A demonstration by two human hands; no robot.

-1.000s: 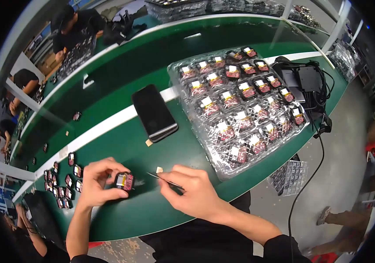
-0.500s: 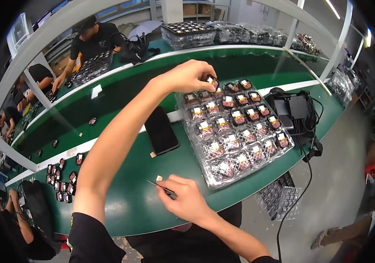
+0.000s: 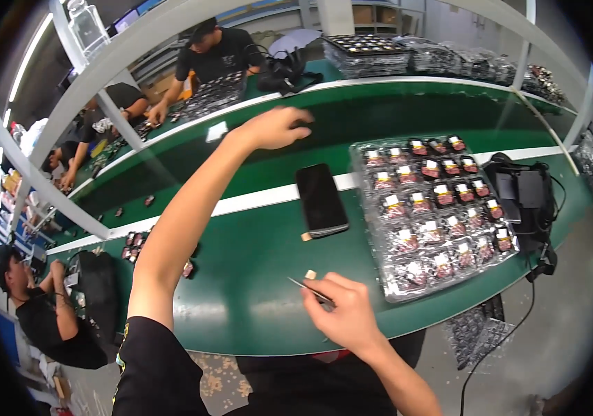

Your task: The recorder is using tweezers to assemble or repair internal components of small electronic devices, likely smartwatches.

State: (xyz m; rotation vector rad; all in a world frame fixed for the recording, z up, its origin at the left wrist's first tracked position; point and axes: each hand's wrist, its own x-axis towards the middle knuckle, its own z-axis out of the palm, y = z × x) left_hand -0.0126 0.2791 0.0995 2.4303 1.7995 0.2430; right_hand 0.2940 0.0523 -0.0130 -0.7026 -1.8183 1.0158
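My left hand [image 3: 276, 130] is over the dark green belt, left of the tray, its thumb and fingers apart and nothing visible in them. My right hand [image 3: 345, 308] grips slim metal tweezers [image 3: 317, 294] above the green table, their tip pointing left. A small tan square [image 3: 310, 274] is close beside the tweezers. To the right lies a clear plastic blister tray [image 3: 395, 297] with rows of small black electronic parts [image 3: 442, 194] with white tops and reddish sides. Similar loose parts [image 3: 132, 244] sit on the table at the left, partly hidden by my left forearm.
A black phone [image 3: 321, 200] lies between my hands and the tray, another tan square [image 3: 305, 237] at its lower end. Black devices with cables [image 3: 525, 194] stand right of the tray. Stacked trays [image 3: 366, 59] and co-workers [image 3: 217, 55] are across the belt.
My left hand has left the tray's far corner and moved left over the belt; the black part it held is out of its fingers. The view has turned left. My right hand keeps the tweezers.
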